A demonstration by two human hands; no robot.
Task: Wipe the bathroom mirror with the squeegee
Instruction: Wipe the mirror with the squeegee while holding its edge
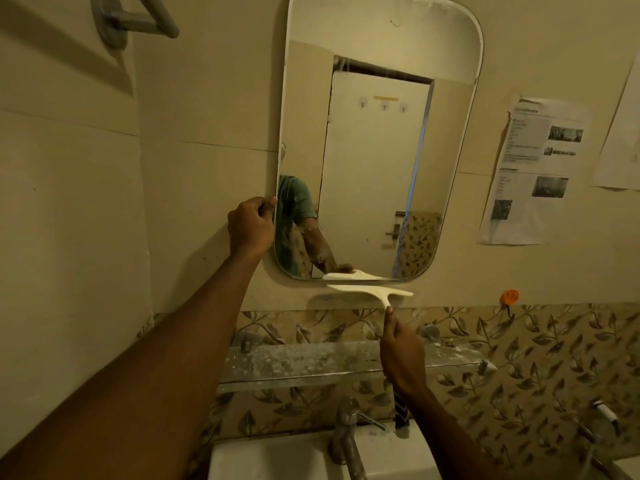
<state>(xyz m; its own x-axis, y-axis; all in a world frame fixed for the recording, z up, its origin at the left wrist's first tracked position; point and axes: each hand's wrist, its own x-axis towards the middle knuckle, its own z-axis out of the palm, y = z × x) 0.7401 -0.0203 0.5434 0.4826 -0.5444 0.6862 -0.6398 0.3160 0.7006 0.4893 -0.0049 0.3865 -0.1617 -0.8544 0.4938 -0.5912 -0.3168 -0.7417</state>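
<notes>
Nearest to you, the white sink (277, 459) and its metal tap (346, 434) are sitting at the bottom of the view, with a cloudy glass shelf (311, 362) crossing the leaf-patterned tiles (519, 358) just above. Your right hand (401, 355) is reaching up in front of that shelf, fingers closed around the handle of the squeegee (370, 292). Its pale blade is lying roughly level just below the lower edge of the mirror (377, 150), on the wall rather than on the glass, and its reflection is showing right above it. Your left hand (251, 226) is stretching further out, gripping the mirror's left edge, thumb tip over the rim. Your two hands are working well apart. Beyond, printed paper sheets (536, 171) are hanging on the wall to the right of the mirror, and an orange hook (509, 296) is sticking out below them.
</notes>
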